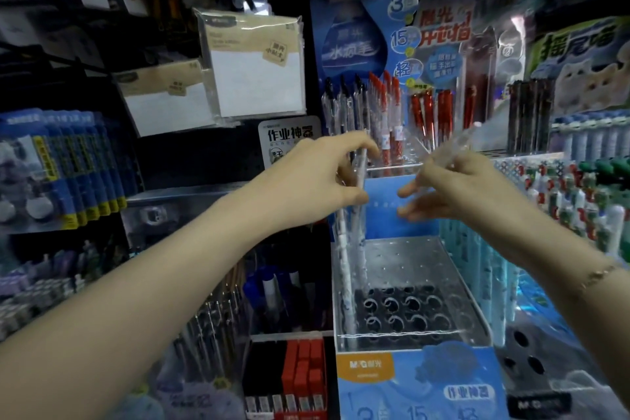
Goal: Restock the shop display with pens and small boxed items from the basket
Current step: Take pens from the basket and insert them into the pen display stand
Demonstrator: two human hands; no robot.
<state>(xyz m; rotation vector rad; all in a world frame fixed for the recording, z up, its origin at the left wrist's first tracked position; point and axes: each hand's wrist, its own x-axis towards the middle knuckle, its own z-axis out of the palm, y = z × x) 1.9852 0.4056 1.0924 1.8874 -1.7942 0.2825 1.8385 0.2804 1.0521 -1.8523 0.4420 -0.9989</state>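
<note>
- Head view: the white pens are slim, pale, with small blue marks, and stand nearly upright at the left edge of a clear acrylic pen holder, whose dark round sockets are otherwise bare.
- The left hand pinches those pens near their tops between thumb and curled fingers, so its grip is closed around them.
- The right hand holds a clear-barrelled pen, blurred, tilted up and to the right above the holder; its lower fingers stretch loosely toward the left hand.
- A thin bracelet sits on the right wrist.
- Behind the hands stand red pens and black-capped pens in an upper tier.
- Packs of notepaper hang at upper left.
- Small red boxes fill a bin beside the holder's blue base.
- Teal pens crowd the holder's right side.
</note>
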